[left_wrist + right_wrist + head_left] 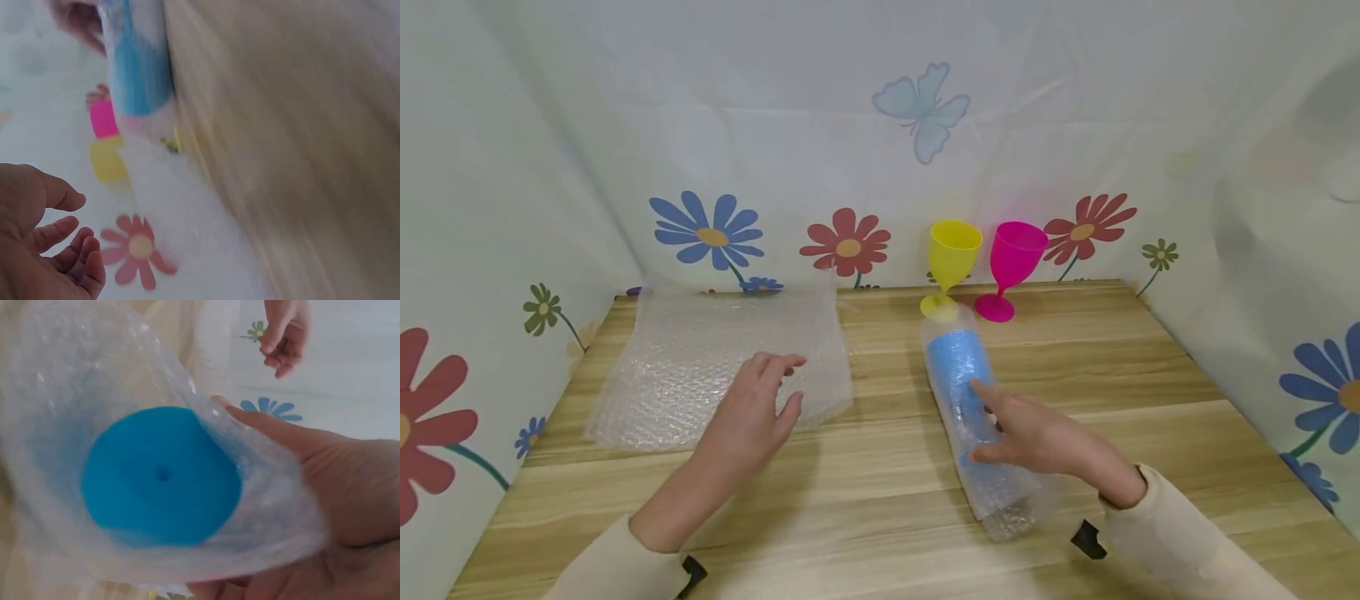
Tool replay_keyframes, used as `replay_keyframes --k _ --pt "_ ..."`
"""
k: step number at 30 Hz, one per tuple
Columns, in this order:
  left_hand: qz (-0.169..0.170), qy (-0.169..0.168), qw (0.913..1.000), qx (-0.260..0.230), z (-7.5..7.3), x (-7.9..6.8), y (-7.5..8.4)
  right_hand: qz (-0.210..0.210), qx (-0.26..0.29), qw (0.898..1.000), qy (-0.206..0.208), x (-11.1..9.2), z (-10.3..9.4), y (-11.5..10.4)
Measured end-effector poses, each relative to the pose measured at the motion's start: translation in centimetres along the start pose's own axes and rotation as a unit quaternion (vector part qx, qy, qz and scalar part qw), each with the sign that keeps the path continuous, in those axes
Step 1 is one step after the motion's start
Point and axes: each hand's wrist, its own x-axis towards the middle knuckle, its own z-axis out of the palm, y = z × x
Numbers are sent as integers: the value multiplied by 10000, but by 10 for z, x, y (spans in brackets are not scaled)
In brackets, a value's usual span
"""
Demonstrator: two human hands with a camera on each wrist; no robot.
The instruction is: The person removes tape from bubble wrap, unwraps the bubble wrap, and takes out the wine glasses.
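Observation:
A blue plastic goblet (957, 354) lies rolled in bubble wrap (1000, 500) on the right half of the table, its cup end toward the back wall. My right hand (1045, 437) grips the roll from the right side, thumb and fingers around the wrap. Through the near open end of the roll, the right wrist view shows the goblet's round blue base (162, 500). My left hand (752, 408) hovers with loosely bent fingers near a flat bubble wrap sheet (700, 358), holding nothing.
A yellow goblet (953, 250) and a pink goblet (1017, 254) stand upright at the table's back edge, just beyond the roll. Curtain walls (760, 133) with printed flowers enclose the wood-grain table (865, 483) at the back and sides.

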Motion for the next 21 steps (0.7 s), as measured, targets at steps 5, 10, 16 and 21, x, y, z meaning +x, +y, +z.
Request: replay_keyframes --k 5,10,16,21 --pt "116 -444 9986 -263 22 -5 30 -208 -278 9975 621 6 11 -3" --pt "155 -924 9929 -738 43 -8 56 -236 -528 9941 915 8 17 -8" --pt "-52 -1431 9703 -1951 64 -11 75 -36 -580 9943 899 10 21 -14" --pt "-946 -1924 9206 -3264 77 -10 85 45 -652 9946 805 11 23 -17"
